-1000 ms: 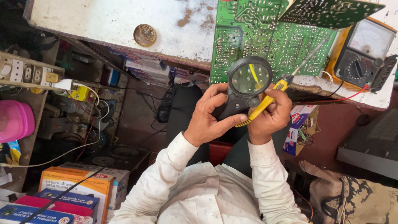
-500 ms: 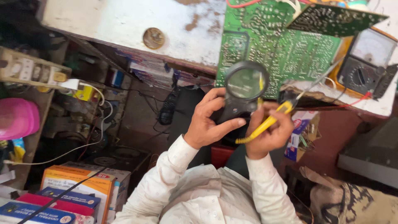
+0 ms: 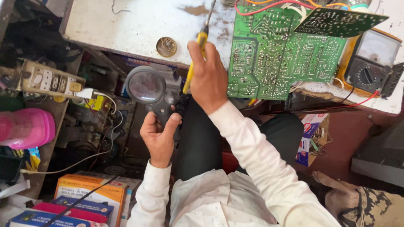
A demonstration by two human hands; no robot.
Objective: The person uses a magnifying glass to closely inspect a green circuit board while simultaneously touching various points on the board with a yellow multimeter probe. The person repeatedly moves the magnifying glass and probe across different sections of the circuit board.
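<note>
- Tool in my right hand [image 3: 209,77]: yellow-handled soldering iron [image 3: 194,63], fingers closed round the handle. Long axis runs nearly upright in the head view, tilted slightly right; metal tip points up and away from me over the table [image 3: 126,25], cord end points down toward my lap.
- Tool in my left hand [image 3: 158,136]: magnifying glass [image 3: 146,85], fingers wrapped round its dark handle. Lens stands above the hand, held off the table's near edge, over the cluttered space below.
- Green circuit board [image 3: 277,54]: lies flat on the table, just to the right of my right hand. Its left edge sits close beside my knuckles, apart from them; no contact visible.
- Key relation: the iron's tip is above and left of the board's near-left corner, over bare table surface, not over the board. The board lies to the right of the tip. My right hand is clearly nearer the board; my left hand and the lens are well apart from it, lower and to the left.
- Smaller dark circuit board [image 3: 336,21]: raised and tilted over the green board's far right corner.
- Analogue multimeter [image 3: 370,63]: right of the green board, on the table.
- Round brass-coloured tin [image 3: 166,46]: on the table, left of the iron, near the lens.
- Power strip [image 3: 50,80]: lower left, off the table.
</note>
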